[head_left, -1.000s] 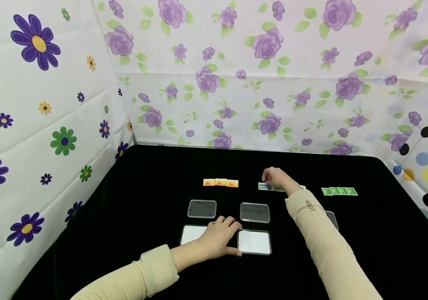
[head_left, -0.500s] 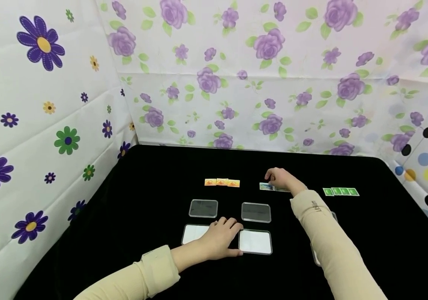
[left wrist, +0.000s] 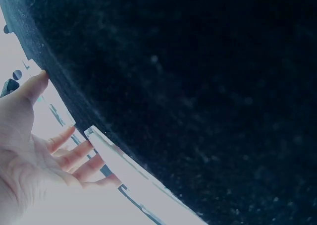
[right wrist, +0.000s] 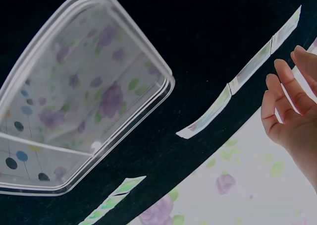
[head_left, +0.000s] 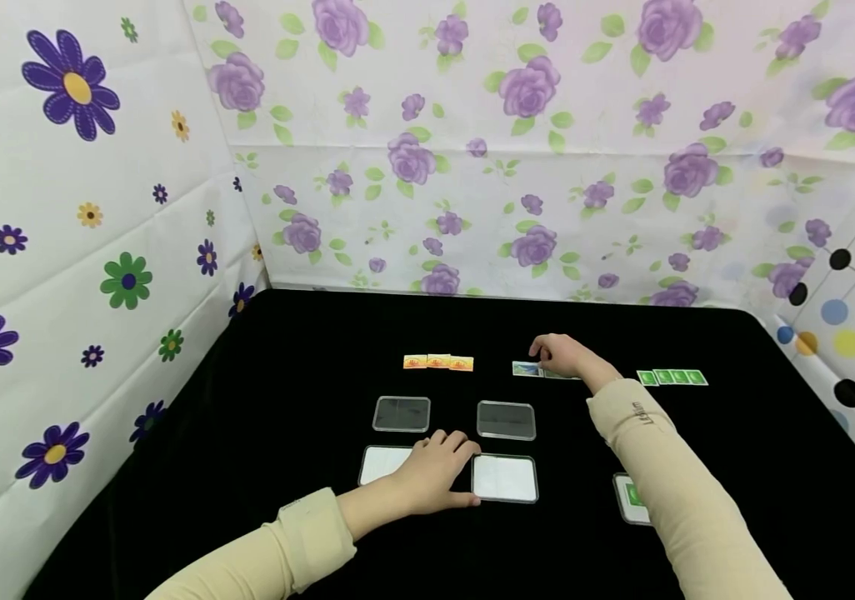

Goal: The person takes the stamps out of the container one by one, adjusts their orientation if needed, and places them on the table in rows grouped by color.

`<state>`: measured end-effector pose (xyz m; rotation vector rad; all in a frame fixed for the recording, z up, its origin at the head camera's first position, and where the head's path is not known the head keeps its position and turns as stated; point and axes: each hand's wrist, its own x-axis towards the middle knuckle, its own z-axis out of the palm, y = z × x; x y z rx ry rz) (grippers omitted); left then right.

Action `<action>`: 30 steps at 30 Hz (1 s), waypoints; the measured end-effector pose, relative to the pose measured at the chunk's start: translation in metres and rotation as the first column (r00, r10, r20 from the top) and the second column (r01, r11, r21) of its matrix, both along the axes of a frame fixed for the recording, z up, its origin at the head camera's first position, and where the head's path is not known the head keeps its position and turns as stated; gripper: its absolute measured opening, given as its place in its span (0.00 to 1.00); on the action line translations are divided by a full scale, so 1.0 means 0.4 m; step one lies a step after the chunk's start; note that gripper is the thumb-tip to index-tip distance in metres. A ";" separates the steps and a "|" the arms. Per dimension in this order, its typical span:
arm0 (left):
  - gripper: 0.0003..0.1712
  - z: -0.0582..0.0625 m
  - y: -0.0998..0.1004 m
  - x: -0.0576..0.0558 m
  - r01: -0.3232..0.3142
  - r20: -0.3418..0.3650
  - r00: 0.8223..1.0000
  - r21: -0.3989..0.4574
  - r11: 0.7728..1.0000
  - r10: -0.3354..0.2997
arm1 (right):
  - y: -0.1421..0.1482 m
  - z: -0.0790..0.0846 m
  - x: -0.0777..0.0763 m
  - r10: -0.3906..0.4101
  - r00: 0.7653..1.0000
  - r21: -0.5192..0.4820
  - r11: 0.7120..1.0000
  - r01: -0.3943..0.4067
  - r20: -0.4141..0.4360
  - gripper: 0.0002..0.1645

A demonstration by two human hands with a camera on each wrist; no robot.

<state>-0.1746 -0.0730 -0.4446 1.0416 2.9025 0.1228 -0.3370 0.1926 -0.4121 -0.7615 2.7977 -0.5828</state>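
My right hand [head_left: 568, 357] is over the row of blue picture cards [head_left: 527, 368], its fingers loosely bent. In the right wrist view, that hand [right wrist: 294, 103] lies beside the blue cards [right wrist: 252, 65], with nothing visible between the fingers. My left hand [head_left: 435, 475] rests palm down between two shallow clear boxes with white inside, a left one [head_left: 380, 462] and a right one [head_left: 505, 479]. Its thumb and fingers are spread near the right box's left side. The left wrist view shows the left hand [left wrist: 44, 150] with its fingertips against a box edge [left wrist: 143, 183].
Two clear dark-looking pieces, left [head_left: 402, 414] and right [head_left: 506, 421], lie behind the white boxes. Orange cards [head_left: 438, 362] and green cards [head_left: 672, 377] form rows at the back. A box with a green card [head_left: 632, 498] is partly under my right forearm. A clear piece [right wrist: 104, 76] shows close up.
My right hand has shifted slightly right along the blue cards, showing more of the leftmost one. The right forearm moved right, uncovering part of the box with a green card. My left hand stays put.
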 end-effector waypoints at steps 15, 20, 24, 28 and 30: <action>0.39 0.025 0.027 -0.019 -0.032 0.083 0.996 -0.015 0.999 0.033 | 0.036 -0.005 0.021 0.033 0.999 -0.013 0.999 -0.034 -0.019 0.10; 0.35 0.040 0.033 -0.028 -0.032 0.117 0.992 -0.029 0.999 0.035 | 0.048 -0.006 0.029 0.044 0.999 -0.020 0.999 -0.045 -0.028 0.11; 0.34 0.055 0.039 -0.037 -0.027 0.128 0.991 -0.043 0.999 0.032 | 0.062 0.000 0.037 0.037 0.999 -0.030 0.999 -0.038 -0.016 0.12; 0.33 0.068 0.049 -0.042 -0.013 0.132 0.991 -0.049 0.999 0.019 | 0.081 0.004 0.050 0.030 0.999 -0.059 0.998 -0.031 -0.017 0.13; 0.32 0.073 0.053 -0.044 -0.002 0.134 0.991 -0.048 0.999 0.008 | 0.091 0.006 0.059 0.039 0.999 -0.079 0.996 -0.041 -0.025 0.13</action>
